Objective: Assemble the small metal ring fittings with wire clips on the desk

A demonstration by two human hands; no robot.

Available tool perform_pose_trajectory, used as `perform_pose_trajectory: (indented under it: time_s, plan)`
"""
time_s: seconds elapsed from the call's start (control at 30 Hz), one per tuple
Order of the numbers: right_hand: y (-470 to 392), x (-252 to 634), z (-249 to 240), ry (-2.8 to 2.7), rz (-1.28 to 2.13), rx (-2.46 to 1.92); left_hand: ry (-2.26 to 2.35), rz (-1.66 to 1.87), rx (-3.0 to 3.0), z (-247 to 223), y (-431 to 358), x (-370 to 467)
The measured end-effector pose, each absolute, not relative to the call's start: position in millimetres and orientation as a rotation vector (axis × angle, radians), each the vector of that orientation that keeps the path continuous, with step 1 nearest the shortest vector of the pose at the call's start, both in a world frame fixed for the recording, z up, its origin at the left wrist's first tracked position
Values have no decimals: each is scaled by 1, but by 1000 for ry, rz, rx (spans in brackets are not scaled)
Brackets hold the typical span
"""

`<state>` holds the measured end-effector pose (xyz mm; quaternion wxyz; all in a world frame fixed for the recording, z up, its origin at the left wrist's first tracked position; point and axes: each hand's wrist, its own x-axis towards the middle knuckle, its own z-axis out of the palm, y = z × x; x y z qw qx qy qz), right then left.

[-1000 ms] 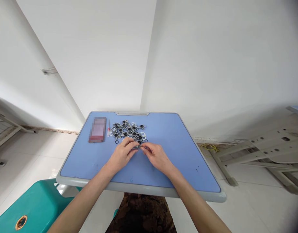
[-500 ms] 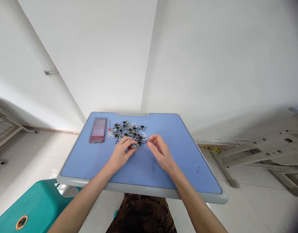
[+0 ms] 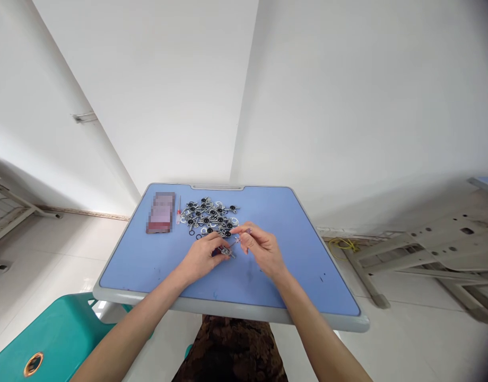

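Observation:
My left hand is closed on a small silvery metal part with a short rod, held just above the near side of a pile. My right hand pinches a thin screwdriver, its shaft slanting down left to the metal part. Whether the tip touches the part is too small to tell. Beyond both hands lies the pile of similar metal parts, with round black pieces and flat pale plates among them. Black rings lie at its near left edge.
The blue table has a raised grey rim. At its far left lie a blurred-out flat rectangle and another screwdriver with a red and clear handle. A teal stool stands at the left; metal table legs are to the right.
The screwdriver now shows in my right hand, pointing at the metal part. My left hand has moved slightly towards me with that part, away from the pile.

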<state>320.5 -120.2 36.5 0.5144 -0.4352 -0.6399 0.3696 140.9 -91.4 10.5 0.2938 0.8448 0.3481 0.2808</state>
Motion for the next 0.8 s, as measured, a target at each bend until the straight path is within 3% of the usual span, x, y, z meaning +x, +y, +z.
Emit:
perform_pose_trajectory:
  time_s: [0.3, 0.8]
  plan:
    - [-123, 309, 35, -1789, 573, -1094, 937, 690, 2270, 6, -89, 142]
    - [-122, 311, 32, -1863, 549, -1054, 919, 703, 2235, 7, -89, 143]
